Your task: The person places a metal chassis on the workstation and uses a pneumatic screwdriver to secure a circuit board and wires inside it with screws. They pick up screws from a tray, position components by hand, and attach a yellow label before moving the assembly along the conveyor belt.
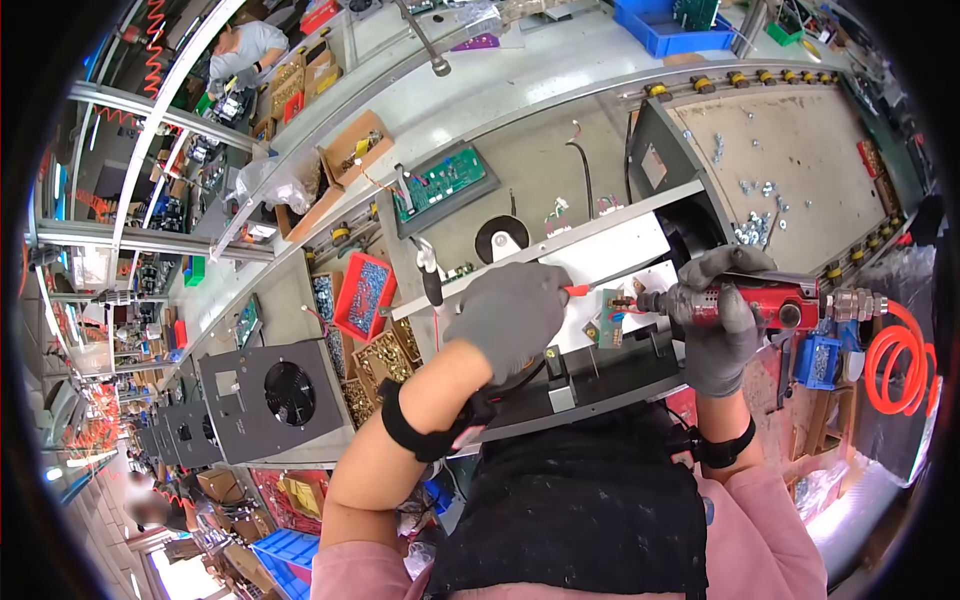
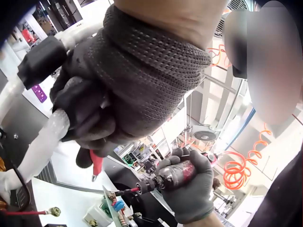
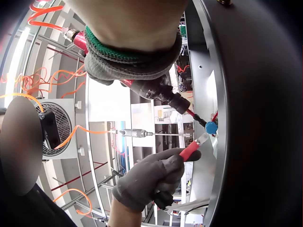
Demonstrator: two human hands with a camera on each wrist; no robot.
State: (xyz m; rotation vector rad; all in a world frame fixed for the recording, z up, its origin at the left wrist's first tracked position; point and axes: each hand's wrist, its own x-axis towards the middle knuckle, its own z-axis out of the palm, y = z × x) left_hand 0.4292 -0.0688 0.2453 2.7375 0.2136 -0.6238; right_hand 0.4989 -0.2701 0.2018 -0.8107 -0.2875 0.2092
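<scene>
In the head view my gloved left hand (image 1: 512,312) pinches a red-sleeved cable lug (image 1: 577,291) over the open metal chassis (image 1: 470,290). Its metal tip shows in the right wrist view, beyond the fingers. White-sleeved cable (image 2: 45,142) with black cylindrical pieces (image 2: 42,61) runs by this hand. My gloved right hand (image 1: 718,340) grips a red air screwdriver (image 1: 790,304), fed by an orange hose (image 1: 905,360). The screwdriver's bit (image 2: 125,192) reaches a small green circuit board (image 1: 609,318) inside the chassis. A blue disc-shaped component (image 3: 211,127) sits beside the bit tip.
A red bin of screws (image 1: 362,296) and boxes of brass parts (image 1: 385,362) stand left of the chassis. Behind it lies a green board in a grey tray (image 1: 440,185). Loose screws (image 1: 760,215) are scattered at the right. A dark fan panel (image 1: 270,395) lies at the left.
</scene>
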